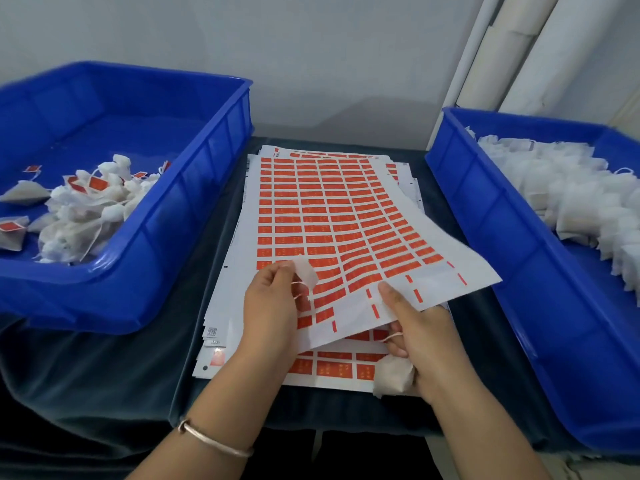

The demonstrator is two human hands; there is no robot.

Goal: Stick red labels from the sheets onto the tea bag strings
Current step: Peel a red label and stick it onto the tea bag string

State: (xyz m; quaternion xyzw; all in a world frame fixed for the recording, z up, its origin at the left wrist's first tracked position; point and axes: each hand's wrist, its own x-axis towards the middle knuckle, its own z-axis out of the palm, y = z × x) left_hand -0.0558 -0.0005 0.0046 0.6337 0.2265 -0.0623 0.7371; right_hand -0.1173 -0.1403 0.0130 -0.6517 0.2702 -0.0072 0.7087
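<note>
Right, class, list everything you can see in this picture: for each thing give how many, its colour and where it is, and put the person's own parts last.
Left bin: one, blue, left of the sheets.
Labelled tea bags: a pile, white with red labels, in the left bin.
Right bin: one, blue, right of the sheets.
Plain tea bags: a heap, white, in the right bin.
Label sheets: a stack, white with red labels, on the cloth between the bins.
Top sheet: one, its near right corner lifted.
Cloth: one, dark, covering the table.
Bracelet: one, silver, on the left wrist.
Left hand: holds a white tea bag.
Right hand: pinches the top sheet, a second tea bag in the palm.
</note>
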